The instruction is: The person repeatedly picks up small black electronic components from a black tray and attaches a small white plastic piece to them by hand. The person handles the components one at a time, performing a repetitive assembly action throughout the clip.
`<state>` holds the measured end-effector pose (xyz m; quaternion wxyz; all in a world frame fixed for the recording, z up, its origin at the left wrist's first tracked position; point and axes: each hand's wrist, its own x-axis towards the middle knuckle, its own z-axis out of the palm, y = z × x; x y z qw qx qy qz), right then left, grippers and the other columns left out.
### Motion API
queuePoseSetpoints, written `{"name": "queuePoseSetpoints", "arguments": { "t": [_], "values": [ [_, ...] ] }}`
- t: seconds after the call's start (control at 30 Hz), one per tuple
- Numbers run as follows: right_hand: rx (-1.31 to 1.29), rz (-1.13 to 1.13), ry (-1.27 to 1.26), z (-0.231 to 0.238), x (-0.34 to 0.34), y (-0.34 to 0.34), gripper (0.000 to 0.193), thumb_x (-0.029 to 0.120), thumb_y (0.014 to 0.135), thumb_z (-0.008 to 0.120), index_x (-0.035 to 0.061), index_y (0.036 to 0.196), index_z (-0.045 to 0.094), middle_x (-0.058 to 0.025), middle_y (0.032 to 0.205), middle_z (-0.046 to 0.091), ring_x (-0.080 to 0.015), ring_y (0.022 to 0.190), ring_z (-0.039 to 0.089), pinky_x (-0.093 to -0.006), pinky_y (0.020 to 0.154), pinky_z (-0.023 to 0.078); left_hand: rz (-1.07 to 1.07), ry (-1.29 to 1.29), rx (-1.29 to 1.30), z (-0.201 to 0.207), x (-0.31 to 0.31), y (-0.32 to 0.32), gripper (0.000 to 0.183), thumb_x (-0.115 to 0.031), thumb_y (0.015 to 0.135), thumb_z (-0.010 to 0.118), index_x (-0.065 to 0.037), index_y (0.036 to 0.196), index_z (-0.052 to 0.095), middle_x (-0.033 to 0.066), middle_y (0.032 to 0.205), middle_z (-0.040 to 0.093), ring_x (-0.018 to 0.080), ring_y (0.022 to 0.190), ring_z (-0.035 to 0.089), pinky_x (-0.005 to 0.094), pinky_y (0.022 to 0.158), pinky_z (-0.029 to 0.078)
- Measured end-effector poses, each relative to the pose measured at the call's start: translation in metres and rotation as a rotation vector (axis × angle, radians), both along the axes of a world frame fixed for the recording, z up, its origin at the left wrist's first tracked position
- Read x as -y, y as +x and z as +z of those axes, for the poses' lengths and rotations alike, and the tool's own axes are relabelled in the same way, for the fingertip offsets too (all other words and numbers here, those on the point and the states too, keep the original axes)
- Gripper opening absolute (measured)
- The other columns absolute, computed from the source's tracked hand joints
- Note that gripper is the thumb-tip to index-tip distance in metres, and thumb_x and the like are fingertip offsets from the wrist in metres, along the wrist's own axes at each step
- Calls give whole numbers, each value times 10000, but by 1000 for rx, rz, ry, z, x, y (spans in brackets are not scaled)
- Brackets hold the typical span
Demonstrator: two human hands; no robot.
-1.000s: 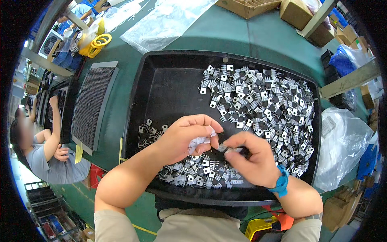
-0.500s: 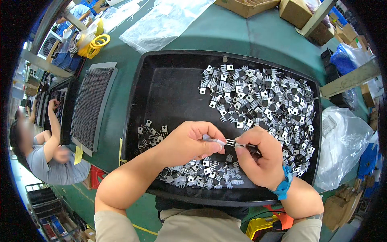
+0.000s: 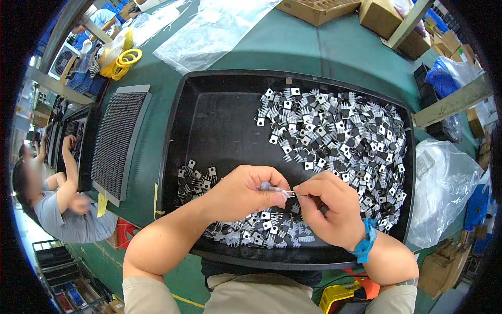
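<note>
a green workbench (image 3: 293,44) spreads across the view, a faint seam crossing its far half. one pale post (image 3: 410,23) stands at the upper right, and a second post (image 3: 454,101) juts in from the right rim. more metal framing (image 3: 63,86) crosses the upper left, near a white-cased fan (image 3: 64,62). an open carton (image 3: 318,13) sits on the bench's far side, a closed cardboard box (image 3: 380,17) beside it. below the bench, the green floor (image 3: 180,282) carries a yellow line (image 3: 188,300). at the lower left stands a dark storage rack (image 3: 55,256) with loaded shelves. whitish light brightens the left rim.
</note>
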<state>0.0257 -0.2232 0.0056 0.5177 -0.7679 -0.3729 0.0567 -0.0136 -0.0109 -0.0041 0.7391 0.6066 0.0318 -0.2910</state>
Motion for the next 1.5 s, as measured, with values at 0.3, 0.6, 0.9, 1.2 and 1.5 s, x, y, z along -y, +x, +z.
{"name": "queuePoseSetpoints", "arguments": {
  "t": [0.3,0.6,0.9,1.2,1.5],
  "values": [
    [-204,-29,-7,-3,1,3,121,-10,805,629,16,924,634,-101,768,598,-183,668,590,-282,585,458,19,-34,-89,-1,-2,0,125,-121,892,618,-10,949,611,32,818,654,21,614,490,190,542,396],
    [-340,-31,-14,-7,-5,-4,127,14,828,642,16,955,649,-76,779,608,-136,685,577,-265,607,451,11,56,8,-8,0,-2,106,-120,859,629,-15,873,626,20,759,654,24,627,506,194,554,389],
    [-991,-86,145,-14,-4,-1,177,162,935,594,24,1043,616,12,771,567,-58,680,517,-219,578,419,3,75,-94,-7,-1,0,106,-119,856,630,-14,861,640,22,752,655,30,639,518,199,563,392],
    [-1087,-49,146,-8,-6,7,56,75,909,594,39,948,576,-61,804,656,-87,574,563,-232,447,424,167,-173,-185,-13,-4,2,111,-76,872,582,-7,959,587,85,784,639,50,518,446,186,443,316],
    [8,264,-507,-23,-4,-5,124,185,834,636,73,883,611,-110,803,589,-330,715,625,-436,605,514,269,-250,-96,-14,-4,4,141,-63,901,573,-17,1034,571,113,832,640,51,533,438,191,458,324]
  ]
}}
